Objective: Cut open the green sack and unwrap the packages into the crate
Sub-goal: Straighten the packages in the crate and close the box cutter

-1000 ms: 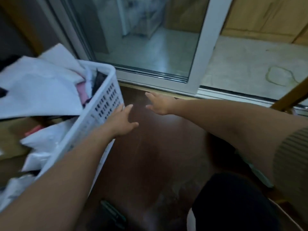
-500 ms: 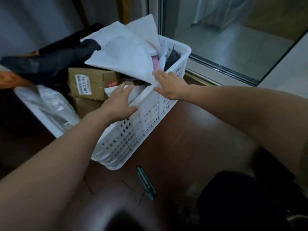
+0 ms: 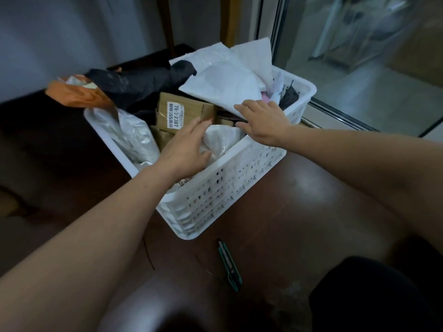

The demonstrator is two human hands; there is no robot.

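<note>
The white crate [image 3: 230,188] sits on the dark floor [image 3: 299,212], heaped with parcels. The green sack is nowhere in view, so I cannot tell where it lies. The packages themselves are in the crate and look unopened.

Both hands reach over the crate's near long wall and are well apart, neither gripping anything. The left hand [image 3: 184,149] lies with straight fingers on a crumpled white bag [image 3: 223,137] just inside that wall, its fingertips touching or nearly touching the labelled cardboard box [image 3: 184,111] behind it. The right hand [image 3: 261,121] spreads flat over the lower edge of a large white mailer [image 3: 225,85] that rides on top of the heap toward the crate's far right end. The flat, splayed fingers suggest sorting or pressing the pile down to pick 1 parcel, not lifting yet.

At the crate's far left end a black bag [image 3: 143,82] and an orange package [image 3: 76,94] spill over the rim, probably because the crate is overfull. A pale plastic bag [image 3: 134,137] stands inside the left end.

A green utility knife [image 3: 229,264] lies on the floor just in front of the crate's near corner, within easy reach of either hand, likely left there for cutting wrappers. A glass sliding door [image 3: 359,56] runs past the crate's right end.

My judgement: the step in hand is choosing the next package to unwrap.
</note>
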